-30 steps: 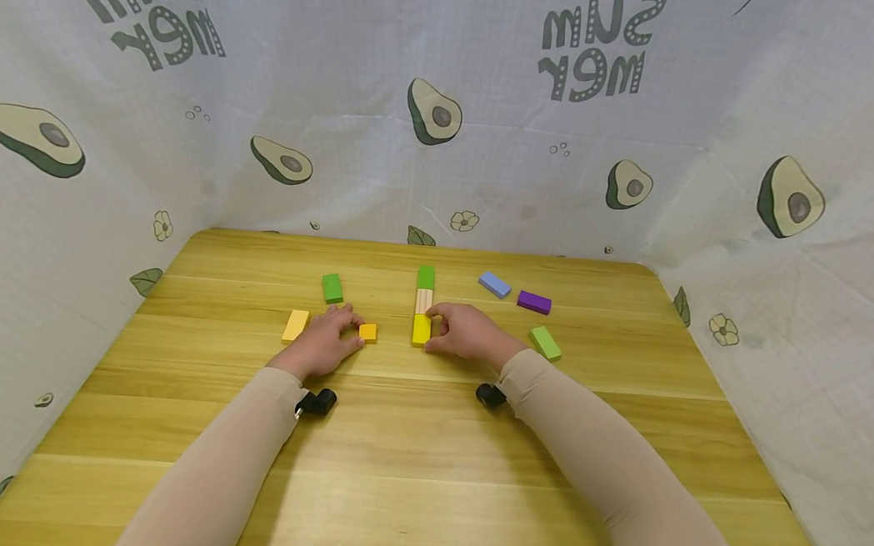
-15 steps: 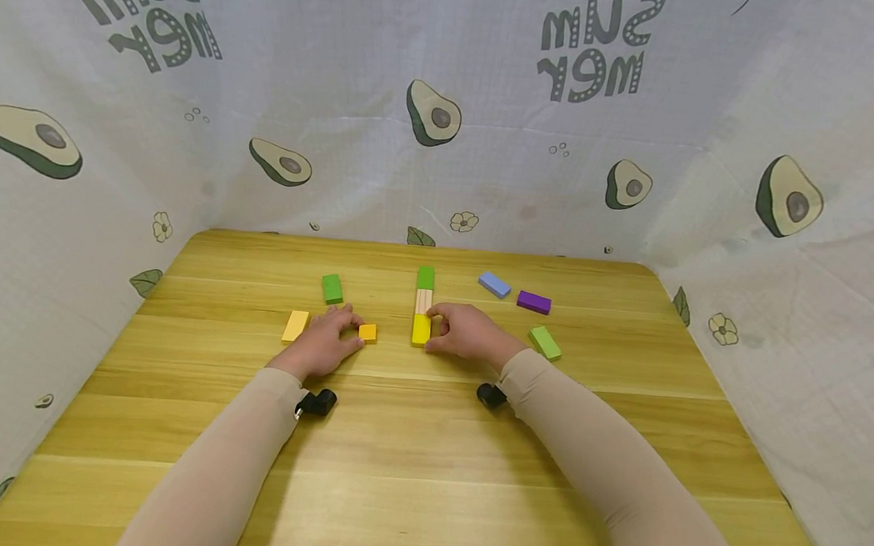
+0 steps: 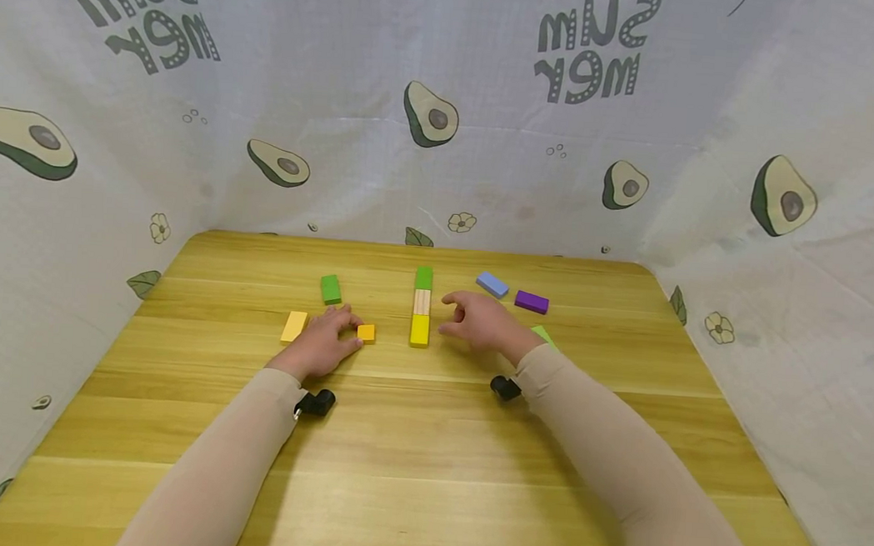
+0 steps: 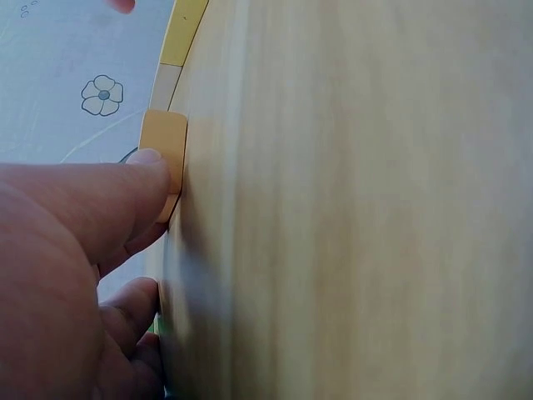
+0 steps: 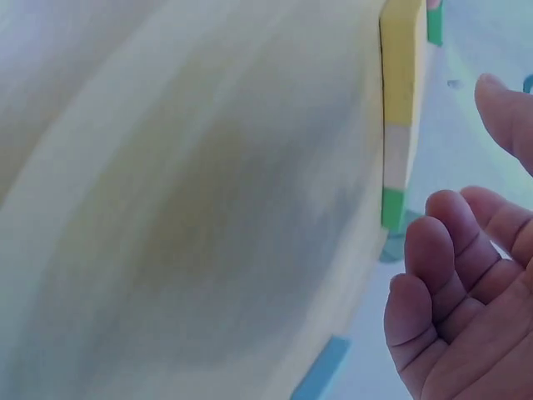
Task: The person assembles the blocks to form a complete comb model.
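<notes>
Left hand (image 3: 322, 343) flat on table, thumb touching small orange block (image 3: 366, 332). Right hand (image 3: 481, 322) loose, empty, just beside yellow-wood-green row (image 3: 421, 308). Advice: slide orange block gently, keeping row straight.

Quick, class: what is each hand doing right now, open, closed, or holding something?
Left hand: open, thumb touching the small orange block.
Right hand: open, holding nothing, beside the row of blocks.

Smooth, lightly glossy wooden table (image 3: 425, 473) with visible grain; matt painted blocks on it, including an unpainted bare wood block (image 3: 422, 301); printed white cloth backdrop (image 3: 488, 168) behind the table, softly creased
</notes>
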Demonstrator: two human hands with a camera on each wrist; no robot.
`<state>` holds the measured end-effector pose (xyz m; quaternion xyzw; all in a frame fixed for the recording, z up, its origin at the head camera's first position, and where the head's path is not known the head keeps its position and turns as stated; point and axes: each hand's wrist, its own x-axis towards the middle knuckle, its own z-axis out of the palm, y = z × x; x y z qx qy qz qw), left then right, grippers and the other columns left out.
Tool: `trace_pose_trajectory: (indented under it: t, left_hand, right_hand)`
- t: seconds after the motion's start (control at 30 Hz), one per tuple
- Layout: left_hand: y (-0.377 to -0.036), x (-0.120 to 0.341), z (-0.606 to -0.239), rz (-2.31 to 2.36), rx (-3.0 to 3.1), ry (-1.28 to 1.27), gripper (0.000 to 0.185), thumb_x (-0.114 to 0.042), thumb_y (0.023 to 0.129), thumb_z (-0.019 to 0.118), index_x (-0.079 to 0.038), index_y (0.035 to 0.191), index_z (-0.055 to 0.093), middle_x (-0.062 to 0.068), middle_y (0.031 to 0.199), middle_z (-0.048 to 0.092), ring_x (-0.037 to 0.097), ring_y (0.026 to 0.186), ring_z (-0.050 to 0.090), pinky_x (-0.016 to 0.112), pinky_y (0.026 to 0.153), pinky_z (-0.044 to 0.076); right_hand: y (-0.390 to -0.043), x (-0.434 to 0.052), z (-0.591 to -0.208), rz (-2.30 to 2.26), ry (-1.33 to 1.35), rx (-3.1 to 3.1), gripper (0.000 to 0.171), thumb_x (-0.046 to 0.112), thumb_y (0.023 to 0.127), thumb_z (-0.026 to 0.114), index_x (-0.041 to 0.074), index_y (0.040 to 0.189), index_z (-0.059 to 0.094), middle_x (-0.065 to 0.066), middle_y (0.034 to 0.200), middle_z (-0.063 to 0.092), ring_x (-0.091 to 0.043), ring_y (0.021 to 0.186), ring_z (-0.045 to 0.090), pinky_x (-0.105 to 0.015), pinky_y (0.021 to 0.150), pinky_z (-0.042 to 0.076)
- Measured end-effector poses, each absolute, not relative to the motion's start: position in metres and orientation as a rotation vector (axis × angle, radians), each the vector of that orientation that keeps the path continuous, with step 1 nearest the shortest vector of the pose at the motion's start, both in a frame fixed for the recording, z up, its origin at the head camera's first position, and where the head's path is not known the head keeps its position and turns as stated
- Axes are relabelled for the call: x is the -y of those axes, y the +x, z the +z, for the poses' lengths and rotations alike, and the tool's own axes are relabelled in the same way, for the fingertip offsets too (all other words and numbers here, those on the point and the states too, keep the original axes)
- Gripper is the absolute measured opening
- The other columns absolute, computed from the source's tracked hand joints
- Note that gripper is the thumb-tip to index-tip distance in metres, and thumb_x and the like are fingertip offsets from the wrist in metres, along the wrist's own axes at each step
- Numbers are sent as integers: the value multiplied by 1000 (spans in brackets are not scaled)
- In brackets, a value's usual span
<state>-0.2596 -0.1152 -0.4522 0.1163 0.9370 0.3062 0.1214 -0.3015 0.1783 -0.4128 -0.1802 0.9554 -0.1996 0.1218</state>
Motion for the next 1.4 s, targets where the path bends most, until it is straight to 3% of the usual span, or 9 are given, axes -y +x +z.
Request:
trace_pose_trajectory:
  t: [0.23, 0.37, 0.63, 0.87, 1.1, 1.27, 1.4]
  left_hand:
    - [-259, 114, -453, 894, -2737, 349, 33, -35, 95, 51, -20, 124, 50, 9, 155, 19, 31, 144, 6, 52, 115, 3]
    - [-259, 115, -452, 892, -2738, 345, 33, -35, 95, 51, -19, 124, 51, 9, 155, 19, 31, 144, 7, 51, 115, 3]
    - [-257, 114, -451, 890, -2740, 346, 33, -35, 95, 51, -19, 124, 51, 10, 154, 20, 32, 144, 6, 53, 115, 2]
    - [-256, 113, -453, 892, -2747, 351, 33, -34, 95, 51, -19, 123, 52, 10, 154, 20, 32, 144, 7, 52, 115, 2]
    - [-255, 114, -452, 894, -2740, 344, 35, -34, 95, 52, -19, 126, 50, 11, 155, 19, 32, 144, 5, 53, 114, 1]
    - [-254, 113, -451, 892, -2739, 351, 33, -33, 95, 51, -19, 124, 51, 12, 155, 18, 33, 143, 6, 54, 114, 1]
    - [-253, 112, -450, 898, -2739, 355, 33, -33, 95, 52, -19, 124, 51, 12, 155, 19, 33, 144, 6, 54, 114, 1]
  right_hand:
    - [-301, -211, -403, -575, -507, -2870, 53, 39, 89, 60, 12, 133, 50, -9, 113, 60, -23, 95, 58, -38, 80, 49]
    - [-301, -233, -399, -592, -493, -2905, 47, 33, 92, 56, 10, 132, 50, -14, 123, 57, -28, 107, 55, -45, 89, 46]
    - [-295, -272, -402, -598, -445, -2931, 40, 23, 95, 50, 3, 131, 51, -19, 129, 49, -34, 111, 53, -49, 93, 45]
    - [-291, -298, -410, -509, -448, -2952, 38, 19, 96, 50, 1, 129, 53, -22, 121, 56, -34, 106, 55, -50, 90, 46]
    - [-287, -310, -417, -485, -418, -2912, 39, 20, 97, 46, 2, 132, 50, -20, 124, 56, -31, 99, 54, -48, 88, 46]
    - [-282, -316, -420, -433, -393, -2887, 45, 20, 97, 46, 2, 138, 41, -23, 138, 44, -41, 126, 41, -56, 104, 32]
    - [-279, -319, -422, -411, -409, -2872, 47, 20, 97, 45, 2, 140, 37, -22, 141, 41, -41, 131, 34, -55, 107, 28]
